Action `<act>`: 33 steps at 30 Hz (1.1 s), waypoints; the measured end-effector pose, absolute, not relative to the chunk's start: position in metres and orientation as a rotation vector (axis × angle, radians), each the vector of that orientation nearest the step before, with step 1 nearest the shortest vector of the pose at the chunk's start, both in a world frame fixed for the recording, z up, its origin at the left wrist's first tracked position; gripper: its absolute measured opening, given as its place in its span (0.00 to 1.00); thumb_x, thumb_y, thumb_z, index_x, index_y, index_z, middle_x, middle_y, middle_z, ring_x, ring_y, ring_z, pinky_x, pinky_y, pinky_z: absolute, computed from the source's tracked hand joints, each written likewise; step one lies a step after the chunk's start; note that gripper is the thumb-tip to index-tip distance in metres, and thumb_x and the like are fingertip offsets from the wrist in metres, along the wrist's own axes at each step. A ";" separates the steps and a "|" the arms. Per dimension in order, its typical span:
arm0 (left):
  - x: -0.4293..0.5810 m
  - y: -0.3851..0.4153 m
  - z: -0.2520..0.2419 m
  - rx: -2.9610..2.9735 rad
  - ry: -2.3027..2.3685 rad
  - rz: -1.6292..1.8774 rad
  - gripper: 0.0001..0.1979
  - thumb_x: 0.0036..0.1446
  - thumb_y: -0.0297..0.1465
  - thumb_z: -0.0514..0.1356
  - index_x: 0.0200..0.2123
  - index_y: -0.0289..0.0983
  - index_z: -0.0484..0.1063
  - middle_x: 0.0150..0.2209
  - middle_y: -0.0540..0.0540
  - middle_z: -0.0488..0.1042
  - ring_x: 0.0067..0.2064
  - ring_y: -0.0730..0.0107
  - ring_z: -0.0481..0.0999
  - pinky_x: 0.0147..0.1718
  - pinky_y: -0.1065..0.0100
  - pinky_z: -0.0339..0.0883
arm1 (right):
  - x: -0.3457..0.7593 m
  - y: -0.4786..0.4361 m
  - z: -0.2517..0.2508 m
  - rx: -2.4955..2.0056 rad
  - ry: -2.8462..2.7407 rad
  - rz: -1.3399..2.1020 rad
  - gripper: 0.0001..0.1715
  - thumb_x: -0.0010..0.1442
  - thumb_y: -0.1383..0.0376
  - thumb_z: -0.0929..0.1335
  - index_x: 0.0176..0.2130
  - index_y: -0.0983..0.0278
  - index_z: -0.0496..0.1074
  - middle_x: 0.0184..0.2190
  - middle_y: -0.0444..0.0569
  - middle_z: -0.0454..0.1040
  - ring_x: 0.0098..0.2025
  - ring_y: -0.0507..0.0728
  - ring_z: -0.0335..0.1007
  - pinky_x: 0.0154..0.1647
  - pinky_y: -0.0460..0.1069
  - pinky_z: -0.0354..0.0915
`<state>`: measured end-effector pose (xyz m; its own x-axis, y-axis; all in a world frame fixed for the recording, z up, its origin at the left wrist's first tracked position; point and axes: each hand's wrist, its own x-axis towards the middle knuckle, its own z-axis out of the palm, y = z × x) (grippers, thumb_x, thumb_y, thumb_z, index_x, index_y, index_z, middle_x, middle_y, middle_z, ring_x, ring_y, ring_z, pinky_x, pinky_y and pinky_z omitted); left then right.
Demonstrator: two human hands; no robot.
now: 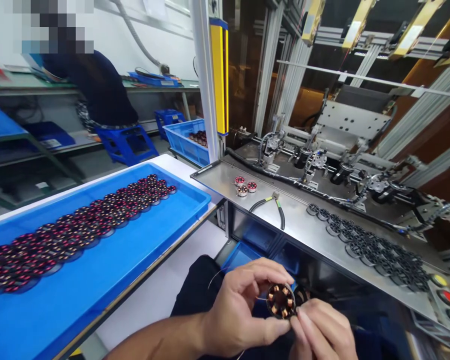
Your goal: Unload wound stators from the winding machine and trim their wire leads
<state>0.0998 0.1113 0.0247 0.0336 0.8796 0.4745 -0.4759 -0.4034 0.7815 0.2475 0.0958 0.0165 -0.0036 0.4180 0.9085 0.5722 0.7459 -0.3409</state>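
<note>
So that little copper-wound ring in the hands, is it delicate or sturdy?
The ring is probably stiff, with a solid toothed core. Its thin copper windings look easy to scratch. It is round, so it could roll on edge.
</note>
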 end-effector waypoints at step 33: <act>0.087 0.114 0.016 0.744 0.068 1.247 0.13 0.64 0.38 0.59 0.34 0.36 0.77 0.48 0.42 0.76 0.47 0.64 0.78 0.45 0.64 0.72 | 0.253 0.110 0.041 -0.835 -1.747 0.441 0.10 0.65 0.74 0.65 0.32 0.64 0.69 0.26 0.46 0.68 0.26 0.52 0.67 0.26 0.46 0.64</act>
